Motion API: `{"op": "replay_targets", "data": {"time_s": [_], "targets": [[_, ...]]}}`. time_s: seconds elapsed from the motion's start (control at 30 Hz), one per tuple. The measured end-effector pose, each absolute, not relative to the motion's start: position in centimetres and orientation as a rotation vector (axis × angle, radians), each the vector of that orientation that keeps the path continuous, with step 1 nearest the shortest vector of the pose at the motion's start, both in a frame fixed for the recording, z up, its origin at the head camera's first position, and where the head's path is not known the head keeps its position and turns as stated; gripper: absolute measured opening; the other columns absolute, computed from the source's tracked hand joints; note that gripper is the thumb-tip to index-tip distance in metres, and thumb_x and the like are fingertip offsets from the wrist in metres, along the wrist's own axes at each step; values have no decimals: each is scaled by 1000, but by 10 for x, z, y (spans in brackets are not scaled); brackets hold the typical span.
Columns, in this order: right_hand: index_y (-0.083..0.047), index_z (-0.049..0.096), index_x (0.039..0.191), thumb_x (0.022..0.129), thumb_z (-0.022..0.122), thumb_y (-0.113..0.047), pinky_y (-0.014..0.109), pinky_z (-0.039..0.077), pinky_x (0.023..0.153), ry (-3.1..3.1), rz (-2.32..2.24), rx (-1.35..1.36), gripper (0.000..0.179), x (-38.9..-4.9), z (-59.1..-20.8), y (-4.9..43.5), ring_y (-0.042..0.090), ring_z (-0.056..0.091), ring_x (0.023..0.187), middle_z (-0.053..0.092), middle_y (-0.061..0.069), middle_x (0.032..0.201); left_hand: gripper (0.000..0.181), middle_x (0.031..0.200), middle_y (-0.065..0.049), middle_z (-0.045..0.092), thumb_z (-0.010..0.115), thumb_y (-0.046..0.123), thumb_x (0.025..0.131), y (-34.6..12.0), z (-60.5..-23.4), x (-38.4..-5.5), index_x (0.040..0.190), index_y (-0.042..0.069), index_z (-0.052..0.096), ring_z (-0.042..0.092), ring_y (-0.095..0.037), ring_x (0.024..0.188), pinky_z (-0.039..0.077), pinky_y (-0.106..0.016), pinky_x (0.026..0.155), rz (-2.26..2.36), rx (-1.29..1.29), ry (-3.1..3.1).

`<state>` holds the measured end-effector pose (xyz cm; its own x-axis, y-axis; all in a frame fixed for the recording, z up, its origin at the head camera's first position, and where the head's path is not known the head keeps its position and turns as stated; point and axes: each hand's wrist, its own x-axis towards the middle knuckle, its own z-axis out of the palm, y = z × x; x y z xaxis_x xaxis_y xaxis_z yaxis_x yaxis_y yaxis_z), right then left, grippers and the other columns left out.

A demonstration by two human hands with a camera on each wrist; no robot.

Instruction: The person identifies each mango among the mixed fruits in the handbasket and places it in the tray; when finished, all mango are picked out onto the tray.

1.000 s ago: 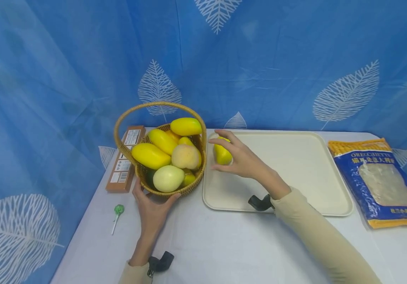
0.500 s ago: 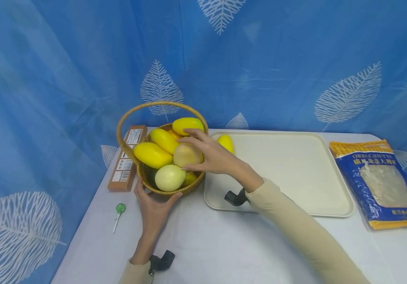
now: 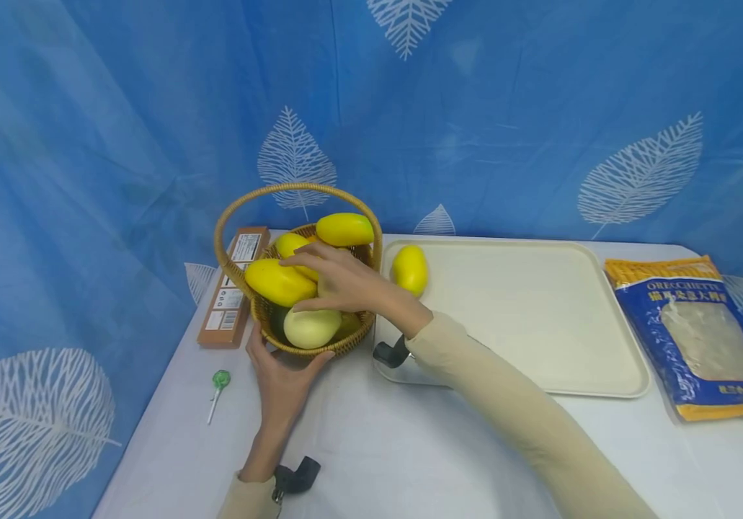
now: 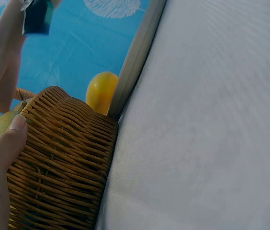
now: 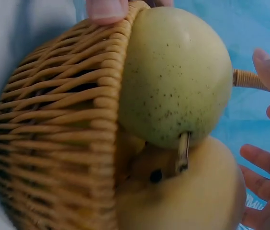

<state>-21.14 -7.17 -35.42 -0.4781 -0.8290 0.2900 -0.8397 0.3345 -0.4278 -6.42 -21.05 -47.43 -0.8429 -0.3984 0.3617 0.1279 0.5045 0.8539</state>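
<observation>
A round wicker basket (image 3: 353, 340) with a tall arched handle holds several yellow mangoes (image 3: 280, 282) and a pale green pear (image 3: 311, 330). My left hand (image 3: 285, 386) grips its near side, thumb over the rim and fingers round the left wall. Spread above the fruit, my right hand (image 3: 353, 282) has its thumb over the pear and its fingers over the mangoes; it hides the peach in the head view. In the right wrist view the speckled pear (image 5: 175, 76) shows its stem, and the right fingers (image 5: 266, 160) are apart from it.
Right of the basket lies a cream tray (image 3: 527, 310) with one mango (image 3: 410, 269) on its left end. A brown box (image 3: 223, 317) and a green lollipop (image 3: 220, 380) lie to the left. A blue pasta bag (image 3: 702, 339) is at far right.
My right hand has moved left from the mango on the tray to over the basket, now covering the peach. The left hand has kept its grip on the basket.
</observation>
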Motion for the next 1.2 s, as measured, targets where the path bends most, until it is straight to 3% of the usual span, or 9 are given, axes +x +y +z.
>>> {"op": "replay_targets", "data": {"time_s": [0.23, 0.47, 0.67, 0.83, 1.03, 1.2], "targets": [[-26, 47, 144, 85, 69, -55, 32, 41, 109, -2622, 769, 1623, 70, -217, -354, -96, 17, 49, 128, 52, 0, 141, 123, 154, -15, 22, 93, 26, 64, -212, -474, -64, 156, 11, 13, 28, -29, 140, 31, -57, 110, -1308, 232, -2231], [-30, 51, 142, 86, 66, -57, 40, 34, 115, -2635, 645, 1693, 64, -219, -356, -114, 23, 40, 137, 46, 5, 148, 124, 154, -12, 22, 93, 27, 64, -210, -473, -63, 157, 17, 11, 26, -29, 141, 27, -57, 113, -1329, 240, -2233], [-41, 50, 141, 89, 59, -62, 55, 16, 121, -2759, 417, 1713, 57, -219, -355, -118, 34, 8, 151, 25, 11, 161, 124, 155, -12, 20, 93, 29, 65, -210, -471, -63, 157, 17, 10, 25, -30, 142, 25, -59, 114, -1341, 257, -2246], [-45, 47, 142, 90, 54, -64, 57, 6, 121, -2850, 291, 1711, 55, -216, -353, -120, 37, -13, 150, 12, 14, 164, 124, 156, -13, 19, 92, 29, 66, -210, -471, -64, 157, 15, 10, 26, -31, 141, 25, -58, 114, -1341, 255, -2249], [-44, 51, 140, 92, 53, -63, 56, 6, 122, -2849, 275, 1706, 52, -214, -353, -122, 32, -3, 152, 18, 11, 164, 123, 156, -13, 19, 92, 30, 66, -211, -472, -63, 157, 16, 10, 26, -30, 141, 26, -58, 113, -1332, 267, -2251], [-44, 53, 137, 90, 58, -61, 55, 12, 121, -2796, 326, 1687, 51, -215, -357, -122, 26, 14, 150, 29, 6, 159, 123, 155, -13, 21, 92, 31, 65, -210, -474, -63, 156, 16, 12, 27, -30, 141, 26, -58, 114, -1328, 284, -2251]]}}
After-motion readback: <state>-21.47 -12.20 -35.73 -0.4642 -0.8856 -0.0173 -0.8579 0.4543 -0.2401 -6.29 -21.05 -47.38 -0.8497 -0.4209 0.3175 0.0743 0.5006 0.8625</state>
